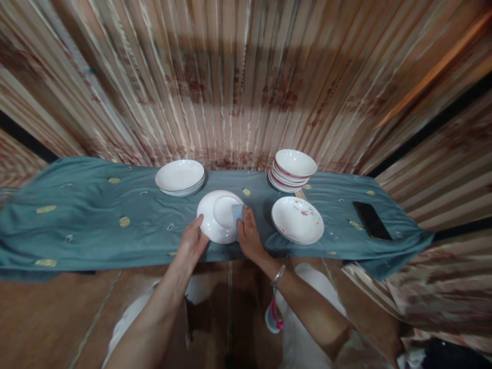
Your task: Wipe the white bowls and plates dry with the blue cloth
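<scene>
A white plate (218, 225) is held with its underside and round foot ring facing me, above the front half of the table. My left hand (192, 240) grips its left rim, thumb on the near face and fingers behind. A small light-blue cloth (237, 211) lies against the plate's right side, pressed there by my closed right hand (249, 233). To the right, a white plate with flower and orange-dot decoration (298, 220) rests on the table, with another rim partly showing beneath it.
A stack of white plates (180, 177) stands at the back left. Bowls with reddish bands (294, 166) are piled at the back right. A black phone (371, 221) lies near the right end of the green patterned tablecloth (96, 225). Pleated curtains (230, 77) hang close behind.
</scene>
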`<state>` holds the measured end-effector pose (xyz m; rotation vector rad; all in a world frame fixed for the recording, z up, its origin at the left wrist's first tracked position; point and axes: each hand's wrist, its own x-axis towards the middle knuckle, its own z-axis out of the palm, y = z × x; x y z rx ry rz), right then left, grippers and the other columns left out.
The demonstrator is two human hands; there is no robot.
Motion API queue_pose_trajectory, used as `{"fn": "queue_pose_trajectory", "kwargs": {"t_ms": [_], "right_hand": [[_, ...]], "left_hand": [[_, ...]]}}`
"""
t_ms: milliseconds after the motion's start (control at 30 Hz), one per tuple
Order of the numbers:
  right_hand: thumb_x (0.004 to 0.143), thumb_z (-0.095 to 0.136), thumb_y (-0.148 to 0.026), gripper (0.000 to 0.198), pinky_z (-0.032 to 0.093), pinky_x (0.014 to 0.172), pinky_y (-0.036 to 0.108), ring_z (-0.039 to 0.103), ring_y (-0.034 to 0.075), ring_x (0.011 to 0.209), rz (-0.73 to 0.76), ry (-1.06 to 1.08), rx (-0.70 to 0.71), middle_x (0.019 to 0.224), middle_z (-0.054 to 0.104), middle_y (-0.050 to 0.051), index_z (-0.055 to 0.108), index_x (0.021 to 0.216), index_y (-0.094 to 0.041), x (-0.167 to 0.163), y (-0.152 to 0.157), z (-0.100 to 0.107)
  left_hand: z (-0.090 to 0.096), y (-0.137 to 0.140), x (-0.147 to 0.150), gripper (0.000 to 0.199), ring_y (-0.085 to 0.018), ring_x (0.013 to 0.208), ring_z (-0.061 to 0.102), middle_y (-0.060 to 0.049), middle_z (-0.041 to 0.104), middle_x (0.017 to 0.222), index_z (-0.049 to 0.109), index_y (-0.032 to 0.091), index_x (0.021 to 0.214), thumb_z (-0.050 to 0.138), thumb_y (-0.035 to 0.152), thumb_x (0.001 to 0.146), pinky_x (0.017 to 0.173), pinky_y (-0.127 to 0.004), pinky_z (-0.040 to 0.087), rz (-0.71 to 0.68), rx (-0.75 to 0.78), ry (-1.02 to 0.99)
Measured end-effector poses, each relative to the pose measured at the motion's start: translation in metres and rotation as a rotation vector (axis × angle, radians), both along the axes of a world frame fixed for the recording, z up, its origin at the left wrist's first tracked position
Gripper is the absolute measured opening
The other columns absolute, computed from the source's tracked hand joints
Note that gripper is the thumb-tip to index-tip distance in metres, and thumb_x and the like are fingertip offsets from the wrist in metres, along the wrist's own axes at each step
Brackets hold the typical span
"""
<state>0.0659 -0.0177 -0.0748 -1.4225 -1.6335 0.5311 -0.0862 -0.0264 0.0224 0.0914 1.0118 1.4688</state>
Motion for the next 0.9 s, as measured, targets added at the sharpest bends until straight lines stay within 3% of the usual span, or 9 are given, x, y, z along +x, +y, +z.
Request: {"fn": "queue_pose_trajectory", "kwargs": {"t_ms": [233, 400, 567, 667, 767, 900], "right_hand": [[0.101, 0.030, -0.030, 0.054, 0.025, 0.122, 0.050, 0.017, 0.024, 0.151, 0.112, -0.155, 0.115, 0.162, 0.023, 0.013, 0.027, 0.154, -0.016, -0.003, -0.029, 0.009], [0.098, 0.032, -0.015, 0.055, 0.030, 0.119, 0.054, 0.018, 0.025, 0.151, 0.252, -0.257, 0.217, 0.159, 0.031, 0.013, 0.029, 0.153, -0.019, -0.010, -0.039, 0.024], [0.095, 0.037, -0.011, 0.056, 0.032, 0.119, 0.052, 0.022, 0.027, 0.149, 0.347, -0.315, 0.278, 0.154, 0.038, 0.016, 0.035, 0.151, -0.014, -0.018, -0.031, 0.040], [0.095, 0.036, -0.011, 0.056, 0.031, 0.120, 0.051, 0.021, 0.027, 0.150, 0.342, -0.316, 0.305, 0.155, 0.037, 0.015, 0.035, 0.151, -0.013, -0.020, -0.020, 0.048], [0.096, 0.035, -0.011, 0.055, 0.028, 0.121, 0.051, 0.018, 0.026, 0.151, 0.284, -0.306, 0.314, 0.157, 0.035, 0.014, 0.035, 0.151, -0.014, -0.018, -0.007, 0.054], [0.095, 0.034, -0.011, 0.057, 0.027, 0.121, 0.053, 0.014, 0.026, 0.151, 0.221, -0.298, 0.297, 0.159, 0.031, 0.012, 0.032, 0.152, -0.017, -0.010, 0.007, 0.058]], "left_hand": [[0.001, 0.002, 0.002, 0.030, -0.018, 0.074, 0.072, -0.011, 0.077, 0.081, 0.067, 0.007, 0.114, 0.052, 0.009, 0.089, 0.078, -0.027, 0.058, 0.002, -0.013, 0.023], [-0.003, 0.002, 0.001, 0.021, -0.023, 0.079, 0.073, -0.013, 0.076, 0.083, 0.070, 0.006, 0.101, 0.060, 0.012, 0.084, 0.077, -0.031, 0.059, -0.034, 0.002, 0.050], [0.000, 0.000, 0.000, 0.015, -0.016, 0.062, 0.068, -0.009, 0.074, 0.071, 0.071, 0.008, 0.083, 0.056, 0.009, 0.084, 0.067, -0.026, 0.058, -0.044, 0.016, 0.091], [0.004, -0.003, 0.000, 0.011, -0.014, 0.057, 0.066, -0.007, 0.073, 0.067, 0.070, 0.010, 0.075, 0.061, 0.009, 0.082, 0.064, -0.022, 0.056, -0.059, 0.053, 0.112], [0.006, -0.006, 0.002, 0.003, -0.018, 0.067, 0.070, -0.008, 0.074, 0.070, 0.071, 0.010, 0.077, 0.070, 0.011, 0.075, 0.071, -0.026, 0.057, -0.083, 0.118, 0.119], [0.006, -0.008, 0.004, 0.018, -0.024, 0.084, 0.073, -0.011, 0.076, 0.076, 0.072, 0.009, 0.081, 0.079, 0.017, 0.067, 0.082, -0.033, 0.057, -0.123, 0.202, 0.101]]}}
